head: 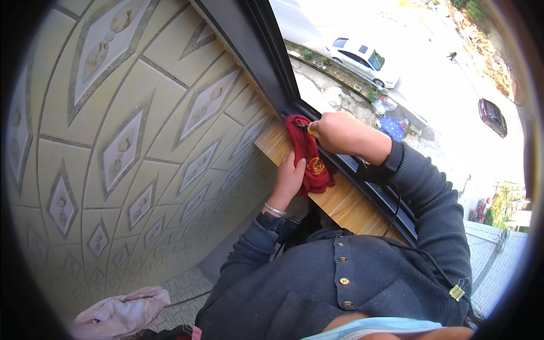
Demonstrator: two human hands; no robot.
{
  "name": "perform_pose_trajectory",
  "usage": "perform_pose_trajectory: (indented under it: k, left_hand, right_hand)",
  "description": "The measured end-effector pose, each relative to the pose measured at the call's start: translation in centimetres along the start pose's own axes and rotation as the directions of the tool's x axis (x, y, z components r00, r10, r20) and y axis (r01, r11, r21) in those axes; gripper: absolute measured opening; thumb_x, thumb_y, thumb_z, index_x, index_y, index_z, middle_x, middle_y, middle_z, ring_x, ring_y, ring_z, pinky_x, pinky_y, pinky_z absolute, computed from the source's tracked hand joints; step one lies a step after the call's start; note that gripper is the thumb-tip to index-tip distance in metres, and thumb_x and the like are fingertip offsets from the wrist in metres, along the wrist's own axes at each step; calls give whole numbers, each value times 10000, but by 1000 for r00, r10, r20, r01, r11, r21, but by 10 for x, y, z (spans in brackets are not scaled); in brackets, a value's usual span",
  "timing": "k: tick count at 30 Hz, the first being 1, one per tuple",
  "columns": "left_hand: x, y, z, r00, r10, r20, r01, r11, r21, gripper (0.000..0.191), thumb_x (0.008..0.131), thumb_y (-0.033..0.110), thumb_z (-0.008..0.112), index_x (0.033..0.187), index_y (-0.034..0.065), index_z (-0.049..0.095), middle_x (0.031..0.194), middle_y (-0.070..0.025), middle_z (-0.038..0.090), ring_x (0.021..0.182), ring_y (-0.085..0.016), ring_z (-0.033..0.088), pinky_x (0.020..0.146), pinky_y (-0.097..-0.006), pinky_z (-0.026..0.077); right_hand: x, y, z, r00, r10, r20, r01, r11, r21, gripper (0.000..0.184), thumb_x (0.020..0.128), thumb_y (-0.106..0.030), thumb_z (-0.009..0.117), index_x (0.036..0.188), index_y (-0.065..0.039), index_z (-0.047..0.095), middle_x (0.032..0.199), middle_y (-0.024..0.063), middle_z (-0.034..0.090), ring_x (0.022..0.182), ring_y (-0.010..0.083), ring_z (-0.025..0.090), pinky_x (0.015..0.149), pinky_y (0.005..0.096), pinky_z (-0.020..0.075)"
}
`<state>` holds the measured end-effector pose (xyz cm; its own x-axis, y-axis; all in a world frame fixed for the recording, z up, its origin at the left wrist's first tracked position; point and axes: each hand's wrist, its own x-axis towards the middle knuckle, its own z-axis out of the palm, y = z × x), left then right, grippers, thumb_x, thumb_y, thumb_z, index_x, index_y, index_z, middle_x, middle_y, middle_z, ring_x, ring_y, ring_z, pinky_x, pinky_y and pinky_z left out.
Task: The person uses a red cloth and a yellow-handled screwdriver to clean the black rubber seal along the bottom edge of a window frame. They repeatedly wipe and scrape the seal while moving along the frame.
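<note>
On a wood-grain windowsill (348, 204) lies a dark red cloth (307, 146), bunched lengthwise, with a yellow emblem near its lower end. My left hand (290, 175) grips the cloth's left edge, thumb on top. My right hand (344, 132) is closed around a small tool (313, 130) with a yellow and black handle. The tool's dark tip points left onto the upper part of the cloth. Most of the handle is hidden in my fist, so its exact kind cannot be told.
A dark window frame (265, 46) borders the sill; outside, far below, are a white car (361, 59), a dark car (493, 117) and a blue umbrella (390, 128). Patterned tiles cover the wall (165, 102) at left. Pale pink fabric (123, 312) hangs at lower left.
</note>
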<state>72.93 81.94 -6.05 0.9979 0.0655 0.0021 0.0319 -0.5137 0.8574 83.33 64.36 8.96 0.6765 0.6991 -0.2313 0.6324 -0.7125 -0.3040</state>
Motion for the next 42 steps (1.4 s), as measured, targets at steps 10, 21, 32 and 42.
perform_pose_trajectory:
  k: [10,21,32,42]
  left_hand:
    - [-43,31,-49,909,-70,410,169,963,-211,364,902,157,588,1219,-20,598,1072,-159,648,1023,-270,622,912,-360,475]
    - [-79,15,-166,902,-423,-93,332,814,-477,338,941,71,578,1266,-21,575,1222,-81,633,1059,-164,609,926,-311,488]
    - [-17,67,-84,982,-122,-141,-18,688,-725,392,1029,223,522,1348,-5,527,1300,-68,590,1165,-134,539,1030,-289,404]
    - [-2,67,-52,985,-171,-34,80,617,-783,416,1072,297,381,1317,-22,489,1293,-97,564,1185,-175,550,1034,-323,435]
  right_hand:
    - [-69,26,-33,987,-96,127,78,987,139,261,762,-121,638,995,-47,731,879,176,704,833,336,681,774,393,544]
    - [-168,48,1,988,-151,-30,142,824,548,362,870,-180,701,1213,-67,675,958,110,689,823,223,646,733,322,513]
    - [-143,25,24,929,55,-365,179,798,576,379,873,-145,676,1240,-58,636,896,143,619,816,265,618,740,340,490]
    - [-108,-3,57,899,65,-434,208,807,553,427,866,-161,671,1281,-95,596,893,140,572,798,316,607,714,375,499]
